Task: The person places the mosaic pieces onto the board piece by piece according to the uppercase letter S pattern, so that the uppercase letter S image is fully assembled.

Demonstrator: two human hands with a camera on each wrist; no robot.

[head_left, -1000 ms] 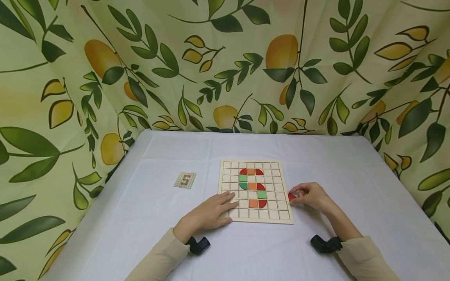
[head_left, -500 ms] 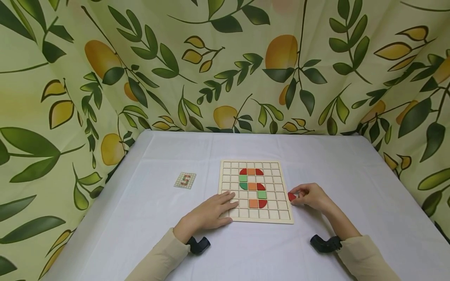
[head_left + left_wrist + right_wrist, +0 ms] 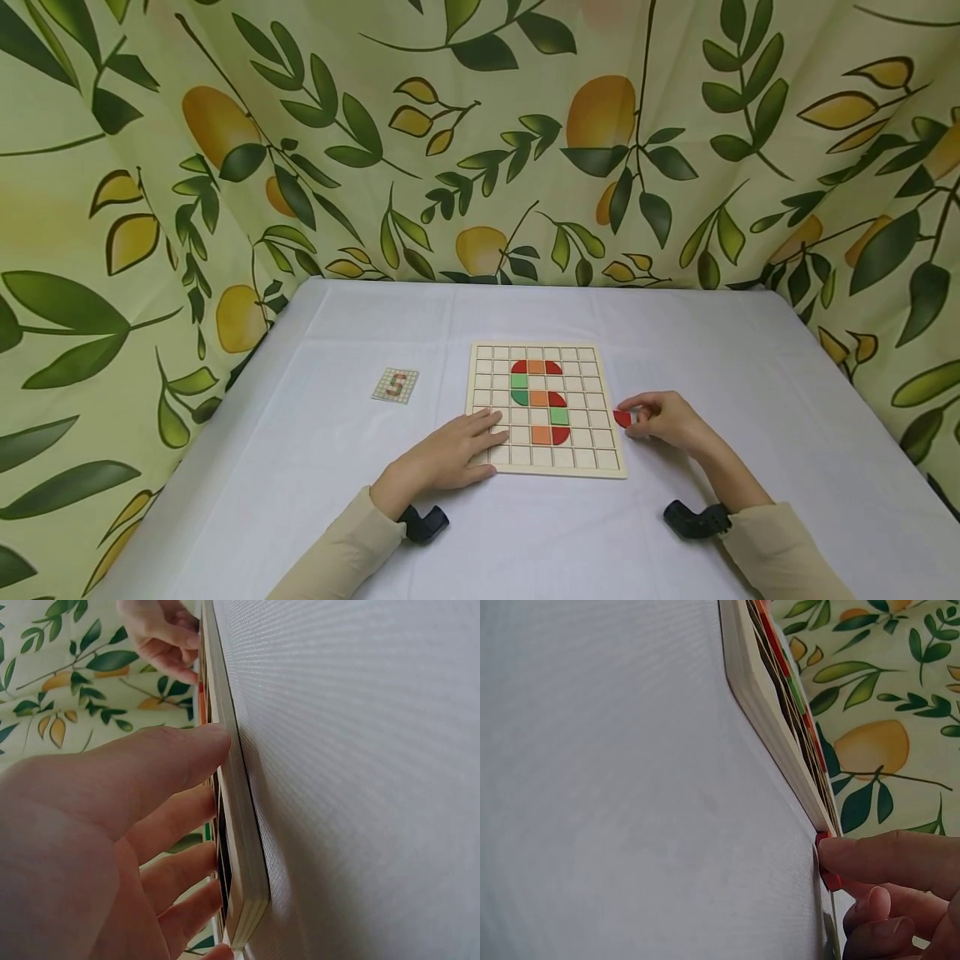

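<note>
A wooden grid board [image 3: 592, 457] lies on the table with red, orange and green tiles set in an S shape. My left hand [image 3: 453, 454] rests on its lower left part, fingers straight; in the left wrist view the thumb [image 3: 180, 754] lies along the board's edge. Just beyond the board's right edge, my right hand [image 3: 663, 417] pinches a red quarter-circle tile [image 3: 622, 418] between thumb and fingertips. In the right wrist view this red tile [image 3: 831, 880] is low by the board's side, partly covered by a finger.
Left of the board a small card [image 3: 395, 385] printed with a similar S pattern lies on the white tablecloth [image 3: 315, 467]. A leaf-and-fruit patterned curtain [image 3: 480, 167] encloses the table's back and sides. Black camera mounts sit at both wrists.
Between my right fingertips the red tile has turned, and its straight edge now faces the far side. My left hand and the board have stayed where they were.
</note>
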